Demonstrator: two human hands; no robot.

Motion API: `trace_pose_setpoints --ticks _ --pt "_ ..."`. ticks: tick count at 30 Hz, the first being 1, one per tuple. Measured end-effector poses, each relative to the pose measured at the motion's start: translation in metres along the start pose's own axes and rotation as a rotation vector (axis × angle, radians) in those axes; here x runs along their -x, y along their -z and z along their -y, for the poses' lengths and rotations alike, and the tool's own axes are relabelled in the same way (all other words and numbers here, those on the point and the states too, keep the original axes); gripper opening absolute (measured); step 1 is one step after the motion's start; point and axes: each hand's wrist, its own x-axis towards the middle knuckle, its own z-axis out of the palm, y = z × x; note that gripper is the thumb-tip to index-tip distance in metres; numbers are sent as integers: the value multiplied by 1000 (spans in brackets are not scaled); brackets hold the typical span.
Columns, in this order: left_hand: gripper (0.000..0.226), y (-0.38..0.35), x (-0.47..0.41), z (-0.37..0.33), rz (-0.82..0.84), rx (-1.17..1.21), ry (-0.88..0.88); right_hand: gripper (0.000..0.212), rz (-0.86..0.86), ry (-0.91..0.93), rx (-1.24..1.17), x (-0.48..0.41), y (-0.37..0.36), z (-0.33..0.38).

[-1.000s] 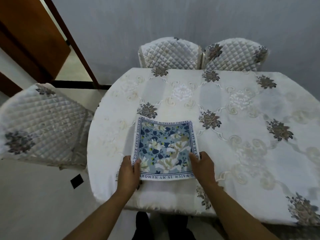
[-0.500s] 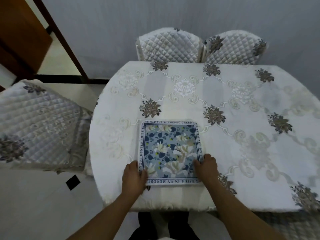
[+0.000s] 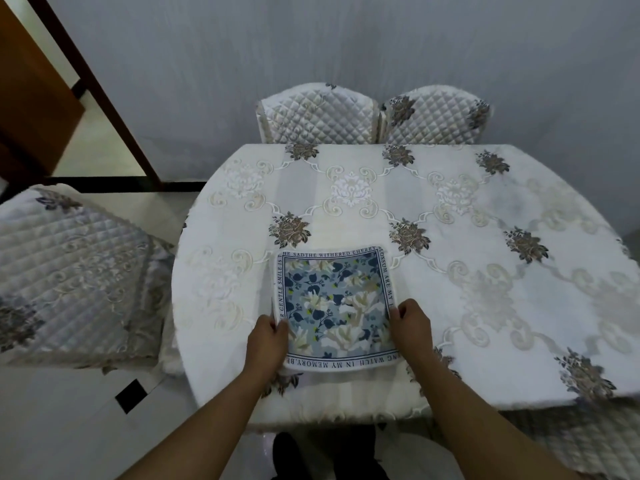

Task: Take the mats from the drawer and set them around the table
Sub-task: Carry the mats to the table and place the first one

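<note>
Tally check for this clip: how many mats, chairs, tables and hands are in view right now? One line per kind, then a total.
Mats: 1 visible, the blue floral mat
Chairs: 4
Tables: 1
Hands: 2, left hand, right hand
Total: 8

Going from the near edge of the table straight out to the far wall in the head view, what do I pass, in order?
Hands, left and right, gripping the floral mat → the mat itself → bare patterned tablecloth → two quilted chair backs → grey wall.
</note>
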Motion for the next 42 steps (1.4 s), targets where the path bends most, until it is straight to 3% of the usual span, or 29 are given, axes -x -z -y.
trace_pose_setpoints --ticks 9,16,22,30,33,36,42 --pt "7 3 5 12 -24 -251 -88 19 55 28 31 7 3 15" --pt "50 -19 6 12 -49 -258 238 16 123 17 48 -2 -4 2" --pt "54 -29 10 9 -159 -222 348 18 220 -33 64 -14 -1 -24" --pt "43 -49 36 13 -309 -252 302 15 332 -76 -17 -17 2 -57" --pt "22 -48 39 12 -260 -76 205 21 361 -12 -36 -19 9 -60" --pt "11 -41 38 7 -224 -64 151 25 345 33 -55 -24 15 -58" --pt "25 -36 44 -5 -180 -76 102 20 224 134 -44 -31 29 -51"
